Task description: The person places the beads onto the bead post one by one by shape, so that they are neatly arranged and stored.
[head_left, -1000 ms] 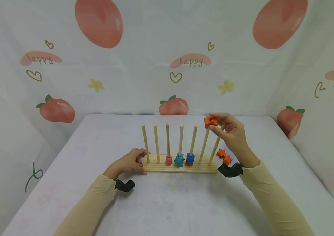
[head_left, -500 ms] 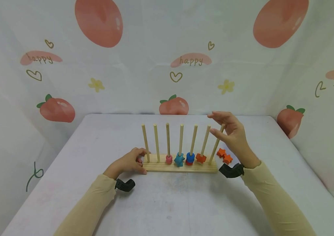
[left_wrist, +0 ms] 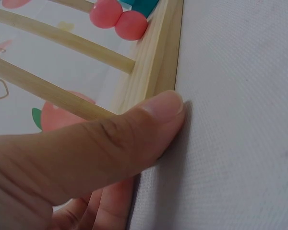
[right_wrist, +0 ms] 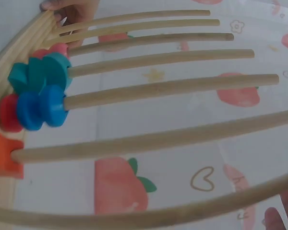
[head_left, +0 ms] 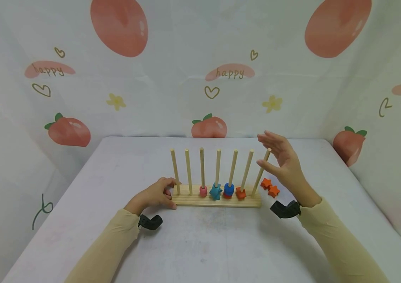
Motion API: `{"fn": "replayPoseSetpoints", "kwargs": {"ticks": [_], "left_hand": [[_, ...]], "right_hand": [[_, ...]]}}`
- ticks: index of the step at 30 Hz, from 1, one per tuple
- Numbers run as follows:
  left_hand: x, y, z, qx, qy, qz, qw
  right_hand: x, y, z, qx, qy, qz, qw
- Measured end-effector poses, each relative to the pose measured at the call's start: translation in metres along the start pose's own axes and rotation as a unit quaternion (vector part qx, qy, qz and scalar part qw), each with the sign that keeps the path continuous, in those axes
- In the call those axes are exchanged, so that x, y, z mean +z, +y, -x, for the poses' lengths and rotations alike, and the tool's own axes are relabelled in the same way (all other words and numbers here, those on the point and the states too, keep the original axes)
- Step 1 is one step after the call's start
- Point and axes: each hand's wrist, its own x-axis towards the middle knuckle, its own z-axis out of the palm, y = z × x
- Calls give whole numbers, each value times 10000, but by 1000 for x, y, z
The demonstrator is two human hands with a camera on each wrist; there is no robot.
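Observation:
A wooden peg board (head_left: 218, 203) with a row of several upright pegs stands on the table. My left hand (head_left: 156, 194) grips its left end, the thumb (left_wrist: 134, 127) at the front edge and the other fingers behind. An orange star bead (head_left: 241, 193) sits at the foot of the second peg from the right. Other pegs carry pink beads (left_wrist: 130, 25), teal beads (head_left: 216, 192) and a blue bead (head_left: 229, 189) above a red one (right_wrist: 10, 113). My right hand (head_left: 285, 163) holds nothing, its fingers spread around the top of the rightmost peg.
Two loose orange stars, a farther star (head_left: 266, 183) and a nearer star (head_left: 274, 191), lie on the white table (head_left: 200, 243) just right of the board. Behind the table hangs a white cloth (head_left: 172, 98) printed with peaches. Each wrist wears a black camera mount.
My right hand has let go of the orange star over the second peg from the right, and the star has dropped to its foot. That hand then drew rightward. The left hand stays put.

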Motion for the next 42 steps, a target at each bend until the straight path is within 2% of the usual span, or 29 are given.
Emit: {"fn": "replayPoseSetpoints", "kwargs": {"ticks": [7, 13, 17, 19, 24, 26, 30, 36, 42], "left_hand": [[0, 1, 1, -18, 0, 24, 10000], [0, 0, 1, 41, -8, 1, 10000], [-1, 0, 1, 67, -28, 17, 10000], [0, 0, 1, 45, -28, 19, 10000], [-1, 0, 2, -4, -23, 17, 10000], [-1, 0, 2, 12, -23, 12, 10000], [0, -1, 2, 44, -11, -16, 10000], [0, -1, 1, -40, -1, -31, 10000], [-2, 2, 3, 10, -30, -38, 10000]], "right_hand": [[-12, 8, 12, 332, -185, 627, 9973], [-24, 18, 25, 748, -653, 1303, 9865], [-30, 27, 33, 1089, -831, 1416, 9804], [-33, 32, 37, 1418, -935, 1423, 9751], [-39, 44, 45, 2384, -1344, 1620, 9481], [-40, 49, 49, 2650, -1484, 1813, 9353], [-40, 59, 56, 2984, -1600, 2116, 9168], [-38, 72, 63, 3377, -1712, 2145, 9003], [-35, 80, 64, 3642, -2020, 2592, 8714]]}}
